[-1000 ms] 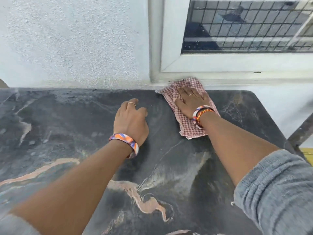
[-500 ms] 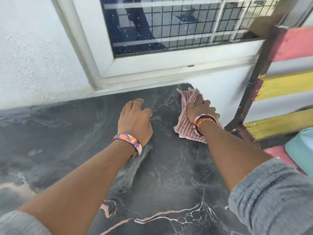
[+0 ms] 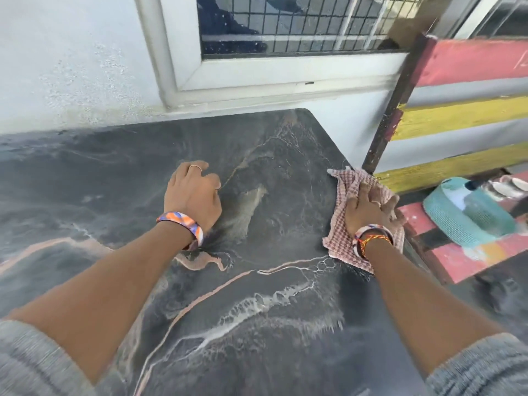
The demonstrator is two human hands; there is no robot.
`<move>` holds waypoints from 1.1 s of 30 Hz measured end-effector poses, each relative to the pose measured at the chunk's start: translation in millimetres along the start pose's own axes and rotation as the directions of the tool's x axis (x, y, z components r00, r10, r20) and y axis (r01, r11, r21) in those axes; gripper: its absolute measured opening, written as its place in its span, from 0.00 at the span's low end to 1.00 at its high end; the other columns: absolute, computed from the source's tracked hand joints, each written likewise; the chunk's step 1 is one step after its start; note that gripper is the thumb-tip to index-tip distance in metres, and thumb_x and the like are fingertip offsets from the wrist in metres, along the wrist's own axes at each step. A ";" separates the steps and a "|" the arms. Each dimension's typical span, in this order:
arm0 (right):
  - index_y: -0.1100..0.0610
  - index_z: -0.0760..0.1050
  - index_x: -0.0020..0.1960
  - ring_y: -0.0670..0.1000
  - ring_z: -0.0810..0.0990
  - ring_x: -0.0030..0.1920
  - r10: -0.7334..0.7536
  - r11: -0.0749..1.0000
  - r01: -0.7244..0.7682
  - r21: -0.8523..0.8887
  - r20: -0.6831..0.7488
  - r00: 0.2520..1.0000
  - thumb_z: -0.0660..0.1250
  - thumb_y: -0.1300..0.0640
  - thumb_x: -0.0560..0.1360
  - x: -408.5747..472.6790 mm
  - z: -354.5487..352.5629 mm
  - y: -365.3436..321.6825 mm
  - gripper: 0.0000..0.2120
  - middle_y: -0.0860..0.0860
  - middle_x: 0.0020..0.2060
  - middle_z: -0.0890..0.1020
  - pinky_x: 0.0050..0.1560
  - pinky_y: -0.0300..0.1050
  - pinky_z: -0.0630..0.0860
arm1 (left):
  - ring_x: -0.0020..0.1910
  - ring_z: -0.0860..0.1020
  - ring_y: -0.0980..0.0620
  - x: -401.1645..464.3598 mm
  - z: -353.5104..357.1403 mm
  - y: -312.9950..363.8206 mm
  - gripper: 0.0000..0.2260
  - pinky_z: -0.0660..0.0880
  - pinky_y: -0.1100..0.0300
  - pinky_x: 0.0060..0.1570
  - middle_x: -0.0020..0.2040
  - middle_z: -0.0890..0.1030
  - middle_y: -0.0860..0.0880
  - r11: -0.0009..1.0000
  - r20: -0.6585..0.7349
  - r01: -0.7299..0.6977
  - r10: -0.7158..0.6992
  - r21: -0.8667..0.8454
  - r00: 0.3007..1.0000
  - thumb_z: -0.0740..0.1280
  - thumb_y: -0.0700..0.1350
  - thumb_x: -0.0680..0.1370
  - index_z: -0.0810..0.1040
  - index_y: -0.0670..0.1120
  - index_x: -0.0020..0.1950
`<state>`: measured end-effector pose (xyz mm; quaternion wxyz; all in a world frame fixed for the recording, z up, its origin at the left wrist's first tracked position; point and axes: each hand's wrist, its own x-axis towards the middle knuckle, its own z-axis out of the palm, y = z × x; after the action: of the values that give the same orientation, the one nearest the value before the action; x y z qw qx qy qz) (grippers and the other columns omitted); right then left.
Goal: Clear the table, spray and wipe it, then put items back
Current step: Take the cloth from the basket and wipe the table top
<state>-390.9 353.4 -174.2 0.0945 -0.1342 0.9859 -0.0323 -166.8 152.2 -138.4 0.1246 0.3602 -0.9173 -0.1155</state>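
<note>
The dark marble-patterned table (image 3: 114, 181) fills most of the view, and nothing but the cloth lies on it. A red-and-white checked cloth (image 3: 340, 238) sits at the table's right edge. My right hand (image 3: 365, 210) presses down on the cloth, fingers pointing toward the edge, and the cloth is bunched in front of them. My left hand (image 3: 194, 192) rests on the table's middle with its fingers curled under, holding nothing.
A white wall and a barred window (image 3: 285, 24) stand right behind the table. To the right is a painted red-and-yellow wooden bench (image 3: 457, 258) with a teal mesh object (image 3: 457, 221) on its seat. A dark post (image 3: 394, 110) stands at the table's right rear corner.
My right hand has slid the cloth from the back of the table, near the wall, to the right edge and toward me. The view swung right. My left hand stayed put.
</note>
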 end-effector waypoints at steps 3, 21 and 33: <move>0.49 0.46 0.77 0.57 0.43 0.77 -0.099 0.995 0.100 0.011 -0.016 0.995 0.44 0.47 0.80 -16.2 5.8 -29.0 0.26 0.51 0.77 0.47 0.73 0.61 0.40 | 0.68 0.65 0.40 -15.6 -9.2 -27.3 0.12 0.64 0.50 0.66 0.66 0.73 0.41 1.000 -0.017 0.020 -0.020 0.003 1.000 0.61 0.37 0.73 0.81 0.43 0.53; 0.46 0.49 0.76 0.54 0.48 0.77 -0.865 0.498 0.867 0.019 0.078 0.495 0.47 0.46 0.80 -170.7 53.8 -198.1 0.25 0.49 0.77 0.51 0.74 0.55 0.41 | 0.65 0.67 0.33 -91.9 -49.1 -101.8 0.22 0.64 0.43 0.65 0.66 0.70 0.33 0.929 -0.081 0.343 -0.335 0.140 0.939 0.60 0.34 0.73 0.65 0.35 0.68; 0.44 0.46 0.76 0.51 0.45 0.77 -0.358 0.934 0.358 0.004 0.011 0.933 0.44 0.43 0.79 -115.9 20.8 31.4 0.26 0.47 0.77 0.47 0.72 0.62 0.39 | 0.62 0.69 0.34 -155.1 -19.1 10.3 0.19 0.65 0.45 0.63 0.65 0.71 0.35 0.990 0.017 0.063 -0.065 0.127 0.998 0.59 0.39 0.76 0.67 0.37 0.66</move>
<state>-285.3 414.1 -176.7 0.0930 -0.3117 0.9443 -0.0493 -57.3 264.2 -139.8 0.0879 0.3954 -0.9120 -0.0648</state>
